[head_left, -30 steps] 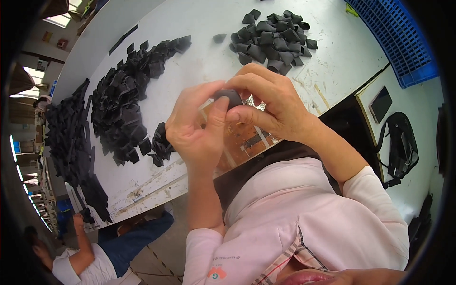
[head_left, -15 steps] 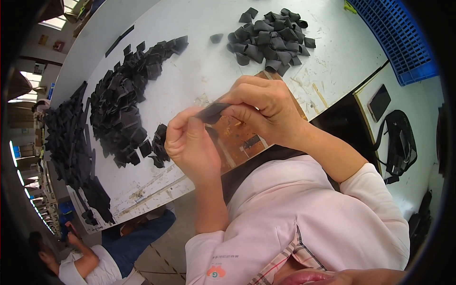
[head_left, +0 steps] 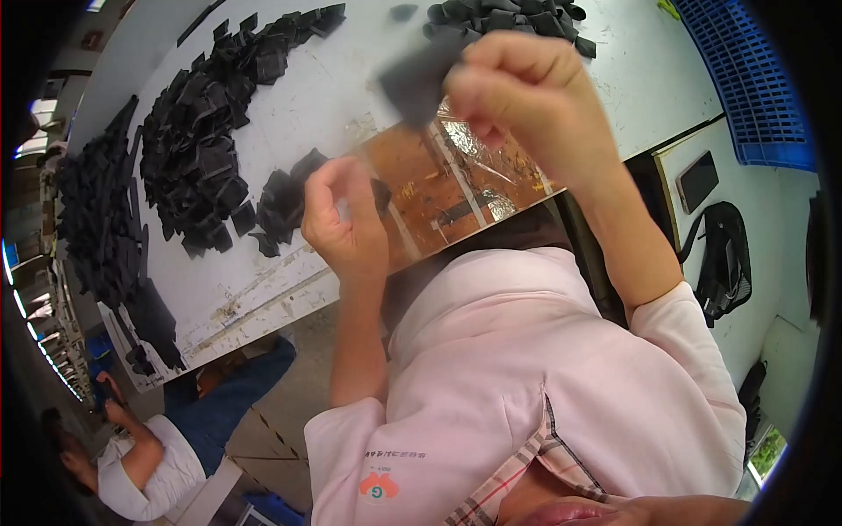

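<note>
My right hand (head_left: 537,101) is raised over the table and pinches a flat black fabric piece (head_left: 417,83), blurred by motion. Apart from it, my left hand (head_left: 345,219) hovers at the left end of a brown board (head_left: 421,175), its fingers loosely curled with a gap at the thumb and nothing visible in them. Its fingertips are smeared. A small pile of black pieces (head_left: 282,206) lies just left of that hand. Beyond my right hand, a heap of folded black loops (head_left: 504,16) is cut off by the upper edge.
A curved mound of black pieces (head_left: 197,145) and a heap of black strips (head_left: 96,210) cover the table's left side. At the right are a blue plastic crate (head_left: 745,79), a phone (head_left: 697,181) and a black mesh bag (head_left: 726,263). Another person (head_left: 149,465) sits at lower left.
My right hand has moved up and away with the black fabric piece, which both hands held before. My left hand has let go of it. The whole view has shifted.
</note>
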Demonstrator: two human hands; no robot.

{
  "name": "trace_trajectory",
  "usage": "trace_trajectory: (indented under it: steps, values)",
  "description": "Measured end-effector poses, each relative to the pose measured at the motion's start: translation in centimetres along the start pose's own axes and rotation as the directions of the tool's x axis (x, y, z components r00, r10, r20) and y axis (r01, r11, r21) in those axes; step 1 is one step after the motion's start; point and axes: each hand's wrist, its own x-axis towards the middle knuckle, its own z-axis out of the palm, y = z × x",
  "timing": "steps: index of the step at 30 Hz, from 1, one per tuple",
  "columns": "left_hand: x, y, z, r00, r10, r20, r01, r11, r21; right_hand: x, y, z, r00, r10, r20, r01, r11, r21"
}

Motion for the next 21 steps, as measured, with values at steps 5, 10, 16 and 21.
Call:
trace_trajectory:
  steps: [5, 10, 16, 21]
  values:
    - [-2.8, -3.9, -0.3, 0.954, -0.073, 0.29, -0.12, 0.795, 0.594, -0.6, 2.8, -1.8, 0.935, 0.12, -0.334, -0.165, 0.98, -0.109]
    - [-3.7, -6.2, -0.4, 0.945, 0.058, 0.323, -0.242, 0.788, 0.566, -5.6, 6.5, 0.8, 0.907, 0.413, -0.084, -0.418, 0.857, -0.3]
    - [-5.3, -2.4, 0.3, 0.822, 0.459, 0.337, -0.536, 0.824, 0.185, -5.7, 9.3, 2.9, 0.807, 0.583, 0.095, -0.591, 0.8, 0.104]
    - [-5.9, 2.2, 1.0, 0.922, -0.34, 0.185, 0.386, 0.773, -0.504, -5.7, 8.1, 2.2, 0.82, 0.57, 0.045, -0.533, 0.734, 0.42]
